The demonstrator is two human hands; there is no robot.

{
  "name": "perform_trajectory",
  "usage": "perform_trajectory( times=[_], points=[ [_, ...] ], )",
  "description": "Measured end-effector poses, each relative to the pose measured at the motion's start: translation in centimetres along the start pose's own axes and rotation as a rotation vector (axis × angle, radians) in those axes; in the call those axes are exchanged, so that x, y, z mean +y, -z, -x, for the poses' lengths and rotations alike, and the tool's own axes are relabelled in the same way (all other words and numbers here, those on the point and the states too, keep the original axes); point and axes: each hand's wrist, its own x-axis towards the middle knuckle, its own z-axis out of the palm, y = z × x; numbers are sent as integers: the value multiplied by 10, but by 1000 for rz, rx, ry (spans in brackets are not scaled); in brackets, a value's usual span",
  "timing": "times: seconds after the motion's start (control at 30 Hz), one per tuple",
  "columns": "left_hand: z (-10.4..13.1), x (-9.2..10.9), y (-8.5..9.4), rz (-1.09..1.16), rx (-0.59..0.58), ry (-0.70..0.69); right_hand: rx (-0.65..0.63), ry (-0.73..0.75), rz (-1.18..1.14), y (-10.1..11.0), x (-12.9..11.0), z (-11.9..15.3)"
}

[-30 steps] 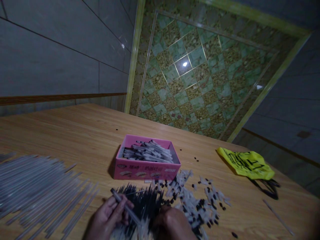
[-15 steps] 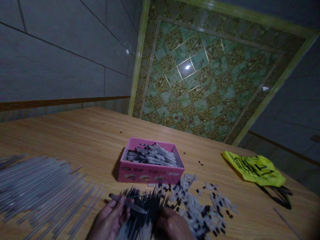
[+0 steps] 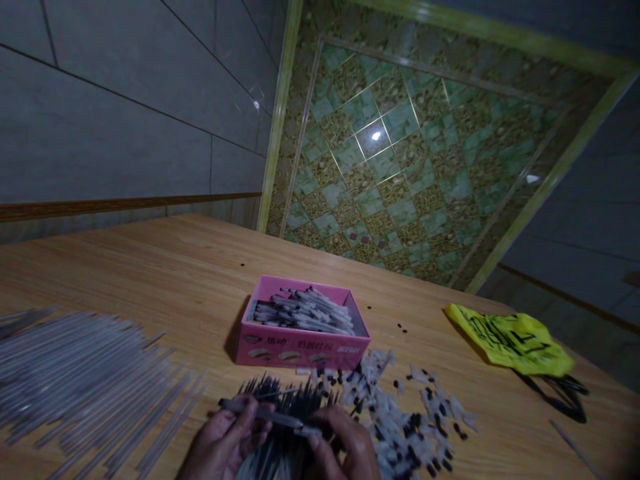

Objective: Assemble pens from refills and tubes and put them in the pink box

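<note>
Low in the middle, my left hand (image 3: 227, 437) is closed around a pen (image 3: 273, 416) with a pale barrel and a dark end, its other end pointing right. My right hand (image 3: 345, 443) meets that right end, thumb and fingers pinching a small translucent piece (image 3: 306, 432). Whether the piece touches the pen I cannot tell. Beneath and behind both hands lies a bundle of thin dark-tipped pen refills (image 3: 270, 388). To the right of my right hand spreads a heap of small whitish and black plastic parts (image 3: 390, 417).
A pink box (image 3: 300, 347) full of pens (image 3: 310, 310) stands beyond the hands. Many clear thin tubes (image 3: 100, 373) lie at the left. On the right are a yellow bag (image 3: 515, 339) with black straps and a thin stick (image 3: 573, 443). The wooden table (image 3: 165, 267) ends at tiled walls.
My right hand has risen from the refills and come to the pen's right end, now pinching a small translucent piece. The pen has tipped slightly flatter in my left hand.
</note>
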Motion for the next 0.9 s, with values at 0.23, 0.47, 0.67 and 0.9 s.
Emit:
perform_trajectory(
  times=[0.23, 0.47, 0.67, 0.9],
  points=[
    [7, 7, -7, -16, -42, 18, -114, -54, -25, 2, -2, -7],
    [7, 6, -5, -45, -47, 6, -82, -74, -14, 2, -1, -5],
    [4, 4, -5, -40, -42, 14, -56, -81, -28, 6, 0, -7],
    [8, 4, -5, -56, -45, 25, -98, -107, -29, 1, 1, -3]
  ],
)
